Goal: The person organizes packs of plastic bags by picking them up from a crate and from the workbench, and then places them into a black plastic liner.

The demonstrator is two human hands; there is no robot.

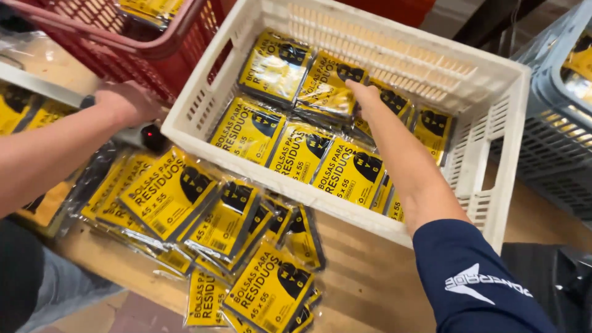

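Observation:
My right hand [365, 96] reaches into a white slotted plastic crate [493, 154], its fingers closed on the edge of a yellow and black flat packet [327, 83] in the back row. Several more of these packets [296, 148] lie in rows on the crate's floor. My left hand [123, 102], with a dark band at the wrist, rests on a pale bar [37, 83] beside a red basket [166, 55]; its fingers are hidden. A loose pile of the same packets [203, 216] lies on the wooden table in front of the crate.
A small black part with a red light [152, 133] sits just under my left hand. A grey crate [555, 123] holding yellow packets stands at the right. More packets [24, 111] lie at the far left. Bare wooden tabletop [370, 277] shows near the front edge.

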